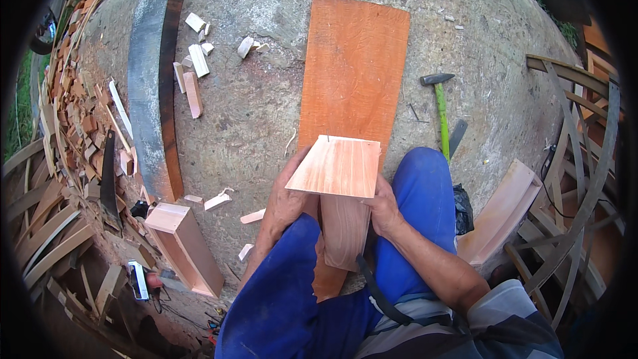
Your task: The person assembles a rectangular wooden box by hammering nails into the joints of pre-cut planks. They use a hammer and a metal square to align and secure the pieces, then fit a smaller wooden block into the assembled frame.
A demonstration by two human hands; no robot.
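Note:
Between my knees stands a pale wooden box (pixel 347 229), its tapered end panel (pixel 335 167) facing up. A thin nail (pixel 327 138) sticks up at the panel's far edge. My left hand (pixel 287 186) is closed round the left side of the box, its fingers partly hidden behind the panel. On the opposite side my right hand (pixel 383 205) grips the box just below the panel's near right corner. Beneath and beyond it lies an orange-brown board (pixel 355 70). To the right, a hammer (pixel 441 110) with a green handle rests on the concrete.
A thick dark-faced beam (pixel 151 86) lies at left, with small offcuts (pixel 198 58) beside it. Open wooden boxes stand at left (pixel 189 249) and right (pixel 502 213). A handsaw (pixel 108 176) leans near heaped scrap wood (pixel 73 119). Curved strips (pixel 598 166) pile up at right.

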